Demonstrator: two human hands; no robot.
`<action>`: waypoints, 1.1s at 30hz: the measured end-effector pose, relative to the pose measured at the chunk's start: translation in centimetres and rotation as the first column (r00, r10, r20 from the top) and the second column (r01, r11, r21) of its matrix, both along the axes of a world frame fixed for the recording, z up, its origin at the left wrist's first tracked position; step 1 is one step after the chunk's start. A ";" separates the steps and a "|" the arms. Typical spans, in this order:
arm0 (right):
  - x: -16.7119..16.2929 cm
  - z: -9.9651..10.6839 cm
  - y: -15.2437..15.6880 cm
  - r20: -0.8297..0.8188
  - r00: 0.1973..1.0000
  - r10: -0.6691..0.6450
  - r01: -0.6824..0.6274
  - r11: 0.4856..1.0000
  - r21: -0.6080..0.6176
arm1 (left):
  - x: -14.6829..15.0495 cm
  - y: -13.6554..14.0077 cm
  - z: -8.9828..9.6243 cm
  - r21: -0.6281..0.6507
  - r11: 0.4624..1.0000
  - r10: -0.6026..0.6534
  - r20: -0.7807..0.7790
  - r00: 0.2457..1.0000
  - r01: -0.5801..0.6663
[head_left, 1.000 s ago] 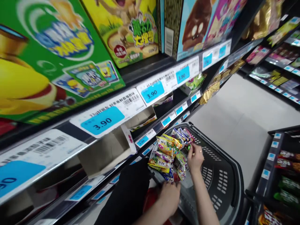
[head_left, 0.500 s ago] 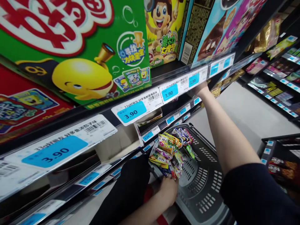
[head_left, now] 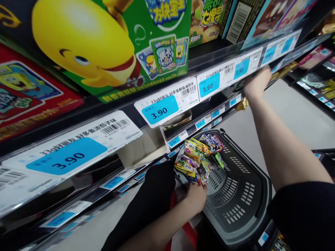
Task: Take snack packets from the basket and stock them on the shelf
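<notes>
Below the shelf is a dark grey shopping basket (head_left: 247, 216), with several small bright snack packets (head_left: 193, 155) piled at its far left end. My left hand (head_left: 196, 197) is closed over the basket's near left rim, its fingertips right beside the packets; part of its grip is hidden. My right hand (head_left: 258, 83) reaches to the shelf front at the right, just under the price labels. Its fingers go out of sight behind the shelf edge, so whether they hold anything does not show.
Large green snack boxes (head_left: 115, 45) and a red box (head_left: 34, 83) stand on the upper shelf. A price label strip (head_left: 167, 104) runs along its edge. Lower shelves hold an open carton (head_left: 146, 146). Pale floor (head_left: 293, 122) lies right of my arm.
The view has shifted, bringing the shelf boxes nearer. My right hand shows more of its back at the shelf edge. My left hand keeps its place at the basket rim.
</notes>
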State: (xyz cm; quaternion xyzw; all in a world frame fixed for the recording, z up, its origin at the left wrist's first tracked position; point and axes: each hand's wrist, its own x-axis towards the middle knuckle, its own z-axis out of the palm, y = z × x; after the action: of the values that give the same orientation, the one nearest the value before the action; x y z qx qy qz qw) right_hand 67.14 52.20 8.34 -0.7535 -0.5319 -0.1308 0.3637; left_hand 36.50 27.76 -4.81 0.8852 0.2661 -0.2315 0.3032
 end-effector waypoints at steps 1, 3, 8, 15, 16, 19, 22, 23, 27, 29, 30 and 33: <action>-0.2 0.6 -0.7 -0.005 0.995 -0.095 0.095 0.992 0.084 | 0.0 0.0 0.0 -0.007 1.000 0.009 0.022 1.000 -0.008; -0.9 1.6 -2.5 -0.006 0.993 -0.120 0.119 0.976 0.180 | 0.1 0.0 0.1 -0.035 0.999 0.041 0.068 0.997 -0.039; -4.6 1.4 -11.2 0.102 0.995 -0.016 0.013 1.000 0.025 | 1.0 0.4 0.9 -0.373 0.861 0.445 0.218 0.868 -0.347; -16.2 -7.4 -27.5 -0.905 0.424 -0.022 0.148 0.988 0.045 | 2.2 0.0 2.3 -0.989 -0.013 0.884 -0.080 0.461 -0.147; -17.6 -8.5 -29.2 -0.950 0.310 -0.036 0.142 0.990 0.009 | 2.2 -0.4 2.1 -0.994 -0.049 0.889 -0.090 0.448 -0.102; -19.5 -10.5 -33.5 -0.981 0.181 -0.072 0.106 0.993 -0.054 | 2.2 -1.6 1.4 -0.994 -0.079 0.912 -0.102 0.396 -0.075; -18.4 -11.1 -36.9 -0.959 0.246 -0.141 0.013 0.990 -0.143 | 2.3 -2.7 0.6 -0.988 -0.061 0.909 -0.114 0.400 -0.144; -17.7 -11.2 -37.8 -0.948 0.271 -0.166 -0.004 0.985 -0.174 | 2.4 -2.9 0.4 -0.985 -0.044 0.905 -0.110 0.412 -0.165; -14.8 -10.9 -40.4 -0.948 0.259 -0.184 -0.012 0.981 -0.194 | 2.7 -3.0 0.0 -0.976 0.071 0.873 -0.039 0.487 -0.205; -14.0 -10.7 -40.8 -0.961 0.217 -0.169 -0.043 0.982 -0.182 | 2.9 -2.7 -0.1 -0.977 0.112 0.862 0.006 0.507 -0.180; -13.8 -10.6 -40.9 -0.961 0.217 -0.170 -0.055 0.981 -0.185 | 3.0 -2.5 -0.2 -0.977 0.128 0.863 0.026 0.505 -0.168; -13.8 -10.5 -40.7 -0.937 0.298 -0.183 0.011 0.982 -0.188 | 3.1 -2.0 -0.2 -0.969 0.192 0.862 0.091 0.500 -0.155</action>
State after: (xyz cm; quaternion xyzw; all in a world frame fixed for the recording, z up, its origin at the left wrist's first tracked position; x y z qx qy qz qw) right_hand 53.38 11.53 -2.16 -0.7402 -0.1764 0.3558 0.5426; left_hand 39.59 25.72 -5.04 0.4373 0.2855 0.1138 0.8451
